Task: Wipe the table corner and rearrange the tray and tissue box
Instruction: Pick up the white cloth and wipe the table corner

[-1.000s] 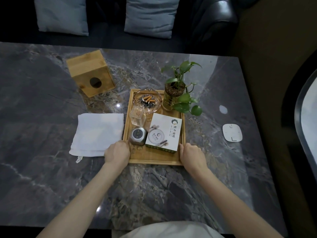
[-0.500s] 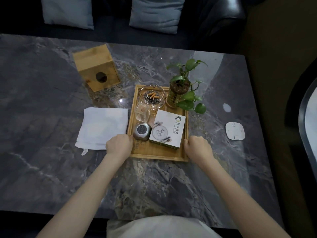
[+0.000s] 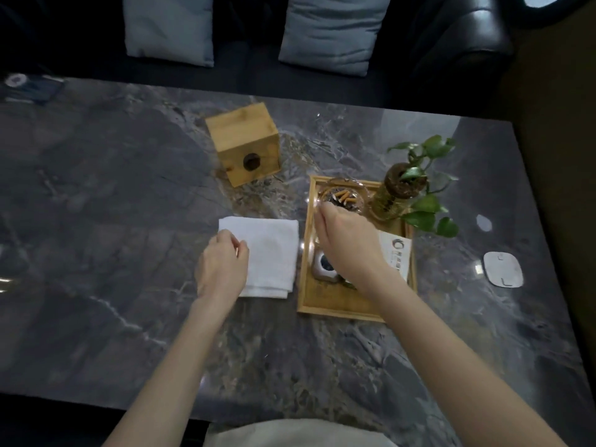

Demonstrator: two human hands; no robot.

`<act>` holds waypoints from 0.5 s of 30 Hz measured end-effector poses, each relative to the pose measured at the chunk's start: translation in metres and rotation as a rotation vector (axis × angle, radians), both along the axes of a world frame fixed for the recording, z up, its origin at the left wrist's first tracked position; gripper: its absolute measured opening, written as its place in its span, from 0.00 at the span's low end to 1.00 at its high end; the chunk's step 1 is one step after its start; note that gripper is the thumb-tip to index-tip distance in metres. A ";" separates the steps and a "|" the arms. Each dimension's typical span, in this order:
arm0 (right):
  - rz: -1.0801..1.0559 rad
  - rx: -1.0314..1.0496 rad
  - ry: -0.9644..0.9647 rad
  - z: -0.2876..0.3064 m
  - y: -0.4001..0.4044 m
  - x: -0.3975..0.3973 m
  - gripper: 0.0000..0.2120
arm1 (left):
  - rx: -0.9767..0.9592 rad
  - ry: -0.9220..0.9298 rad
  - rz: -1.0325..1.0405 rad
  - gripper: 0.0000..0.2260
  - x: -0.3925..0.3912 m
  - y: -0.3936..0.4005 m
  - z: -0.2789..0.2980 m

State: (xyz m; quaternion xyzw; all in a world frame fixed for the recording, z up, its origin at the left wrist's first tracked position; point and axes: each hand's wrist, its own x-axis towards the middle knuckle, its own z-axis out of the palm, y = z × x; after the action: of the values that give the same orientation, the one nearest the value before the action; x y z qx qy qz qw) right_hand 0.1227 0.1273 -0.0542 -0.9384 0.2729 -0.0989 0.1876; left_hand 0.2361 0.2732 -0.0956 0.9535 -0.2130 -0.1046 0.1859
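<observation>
A wooden tray (image 3: 338, 304) lies on the dark marble table (image 3: 96, 221), right of centre. It holds an ashtray (image 3: 342, 196) with butts, a potted plant (image 3: 400, 191), a white box (image 3: 398, 250) and a small round silver item (image 3: 324, 266). A folded white cloth (image 3: 271, 250) lies flat just left of the tray. The cube-shaped wooden tissue box (image 3: 245, 146) stands behind the cloth. My left hand (image 3: 222, 266) rests on the cloth's left edge with its fingers curled. My right hand (image 3: 345, 240) hovers over the tray, fingers stretched toward its far left corner, holding nothing.
A flat white pad (image 3: 503, 269) lies near the table's right edge. A dark card (image 3: 32, 88) sits at the far left corner. Behind the table, a dark sofa carries two grey cushions (image 3: 167, 27) (image 3: 332, 30).
Both hands have let go of the tray's front corners. My left hand moved left onto the cloth, and my right hand moved up and left over the tray. The view shifted left.
</observation>
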 end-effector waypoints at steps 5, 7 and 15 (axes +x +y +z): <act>0.071 0.079 0.024 -0.053 0.037 0.046 0.14 | 0.131 0.012 -0.024 0.27 0.013 0.031 -0.045; 0.114 0.067 0.207 -0.075 0.044 0.057 0.23 | 0.192 0.072 -0.038 0.32 0.012 0.040 -0.062; 0.032 0.063 0.526 -0.111 0.048 0.073 0.30 | 0.146 0.159 -0.033 0.31 0.008 0.047 -0.081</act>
State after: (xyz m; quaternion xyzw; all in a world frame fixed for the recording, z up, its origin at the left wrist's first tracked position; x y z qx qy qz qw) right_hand 0.1961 0.1749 -0.1648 -0.9297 0.3003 0.1597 0.1410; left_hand 0.2445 0.3204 -0.1762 0.9496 -0.2048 -0.1984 0.1303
